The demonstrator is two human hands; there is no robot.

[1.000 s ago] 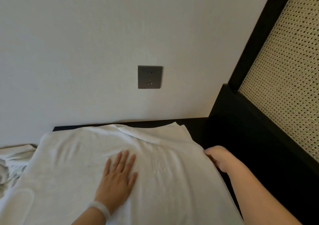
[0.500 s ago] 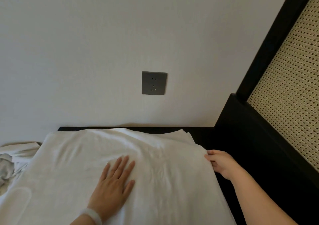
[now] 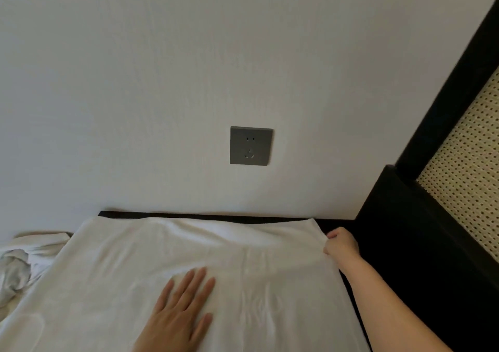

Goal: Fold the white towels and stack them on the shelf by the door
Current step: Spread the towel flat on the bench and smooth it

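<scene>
Right grip: right hand [image 3: 341, 245] closed on the right-hand edge of the white towel [image 3: 243, 257], just short of its far corner; fingers curled round the hem (thumb hidden)
Left grip: left hand [image 3: 179, 314] laid flat, fingers straight and slightly spread; palm pressing the towel near its middle; nothing held
Towel position: spread on a dark surface [image 3: 391, 270]; far edge close along the wall; a shallow ripple crosses the far part; near end runs out of view
Handling, judged: light, soft, limp; would sag and crease if lifted from one point; no breakage risk; best taken at two corners or along a hem, a flat palm anchoring the fold line
Stage, judged: smoothing and squaring ahead of a fold; stacking not yet begun; shelf and door not in view
Surroundings: crumpled white cloth [image 3: 19, 268] just beside the towel at left; grey wall socket [image 3: 251, 145] above; cane panel [image 3: 464, 189] in a black frame at right
</scene>
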